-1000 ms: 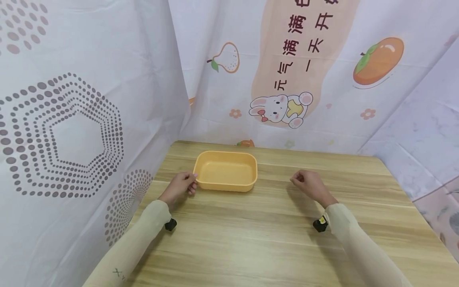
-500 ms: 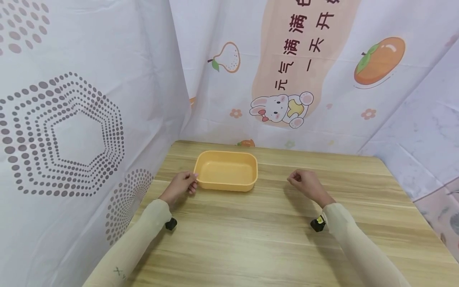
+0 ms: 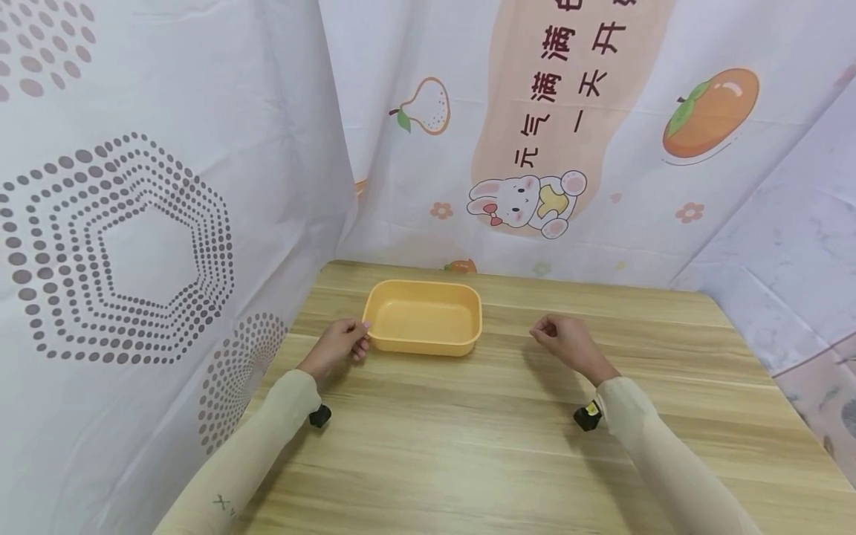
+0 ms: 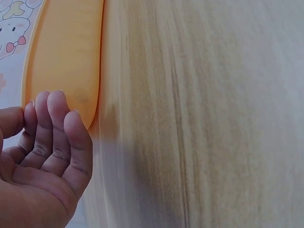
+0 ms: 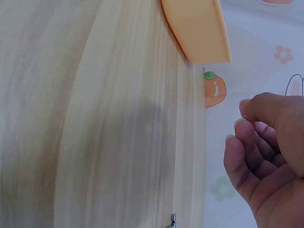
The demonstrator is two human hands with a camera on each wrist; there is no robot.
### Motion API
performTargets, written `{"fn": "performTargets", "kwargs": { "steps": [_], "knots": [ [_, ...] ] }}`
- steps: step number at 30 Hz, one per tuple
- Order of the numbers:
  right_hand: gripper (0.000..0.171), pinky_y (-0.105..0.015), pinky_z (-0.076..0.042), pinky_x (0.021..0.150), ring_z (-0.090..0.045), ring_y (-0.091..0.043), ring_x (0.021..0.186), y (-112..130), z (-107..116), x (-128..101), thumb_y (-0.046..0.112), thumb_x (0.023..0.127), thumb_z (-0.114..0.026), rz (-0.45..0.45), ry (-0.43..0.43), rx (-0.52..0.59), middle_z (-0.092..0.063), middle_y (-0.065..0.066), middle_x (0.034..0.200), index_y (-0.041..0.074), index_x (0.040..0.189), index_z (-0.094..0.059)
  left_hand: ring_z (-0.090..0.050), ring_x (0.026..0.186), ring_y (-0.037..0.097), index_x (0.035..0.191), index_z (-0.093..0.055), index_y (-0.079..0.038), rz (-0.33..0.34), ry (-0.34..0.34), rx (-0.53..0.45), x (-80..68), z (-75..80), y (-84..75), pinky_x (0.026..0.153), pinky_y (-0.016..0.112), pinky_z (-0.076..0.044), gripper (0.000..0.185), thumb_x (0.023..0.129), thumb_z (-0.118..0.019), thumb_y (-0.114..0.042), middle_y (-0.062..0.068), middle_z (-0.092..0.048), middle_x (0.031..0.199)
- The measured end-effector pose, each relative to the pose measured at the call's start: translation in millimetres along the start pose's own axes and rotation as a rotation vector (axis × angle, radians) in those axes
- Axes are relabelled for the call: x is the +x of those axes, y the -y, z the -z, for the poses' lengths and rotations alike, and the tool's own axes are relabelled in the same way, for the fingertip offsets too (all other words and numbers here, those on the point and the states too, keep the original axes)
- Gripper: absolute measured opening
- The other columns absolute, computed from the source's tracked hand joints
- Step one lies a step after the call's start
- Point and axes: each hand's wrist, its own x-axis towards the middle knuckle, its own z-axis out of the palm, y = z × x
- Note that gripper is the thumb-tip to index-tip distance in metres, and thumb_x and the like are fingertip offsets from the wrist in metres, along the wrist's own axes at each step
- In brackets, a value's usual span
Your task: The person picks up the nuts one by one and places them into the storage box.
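Note:
A yellow-orange rectangular plastic basin stands on the wooden table, with nothing visible inside it. My left hand pinches its near left corner; in the left wrist view, the thumb lies by the rim while curled fingers rest against the outer wall. To the right of the basin and apart from it, my right hand hovers over the table. Its fingers are loosely curled, the thumb close to the index fingertip, and nothing shows between them.
Wooden tabletop surrounds the basin. Behind it hangs a printed white curtain, and a dotted curtain runs along the left side. A small shiny metal piece shows at the bottom edge of the right wrist view. Both wrists carry black cameras.
My right hand has drifted slightly left, toward the basin. The left hand keeps its place at the basin's corner, and the basin stays put on the table.

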Motion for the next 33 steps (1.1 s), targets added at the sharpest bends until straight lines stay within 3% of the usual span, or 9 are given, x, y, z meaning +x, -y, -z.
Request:
{"fn": "performTargets", "kwargs": {
  "steps": [10,24,33],
  "knots": [
    [0.017,-0.030,-0.053,0.057,-0.062,-0.013,0.068,10,-1,4,0.019,0.102,-0.068,-0.010,0.028,0.022,-0.072,-0.009,0.089,0.002,0.101,-0.072,-0.062,0.073,0.018,0.108,-0.061,0.007,-0.023,-0.024,0.012,4.3,-1.6,5.4,0.067,0.029,-0.058,0.037,0.110,-0.052,-0.029,0.013,-0.064,0.091],
    [0.017,-0.030,-0.054,0.057,-0.062,-0.013,0.067,18,-10,12,0.019,0.101,-0.069,0.007,0.030,0.038,-0.072,-0.008,0.088,0.003,0.099,-0.072,-0.064,0.079,0.028,0.111,-0.057,0.016,0.004,0.018,0.004,-3.6,-1.4,-9.7,0.076,0.041,-0.060,0.035,0.112,-0.047,-0.017,0.025,-0.064,0.097],
    [0.016,-0.029,-0.053,0.059,-0.061,-0.013,0.071,26,-15,17,0.021,0.101,-0.069,0.008,0.034,0.030,-0.071,-0.002,0.085,0.005,0.098,-0.073,-0.063,0.076,0.021,0.111,-0.059,0.010,-0.031,0.008,-0.024,0.0,-0.2,5.1,0.070,0.032,-0.059,0.036,0.111,-0.049,-0.025,0.020,-0.064,0.096]
  ]
}}
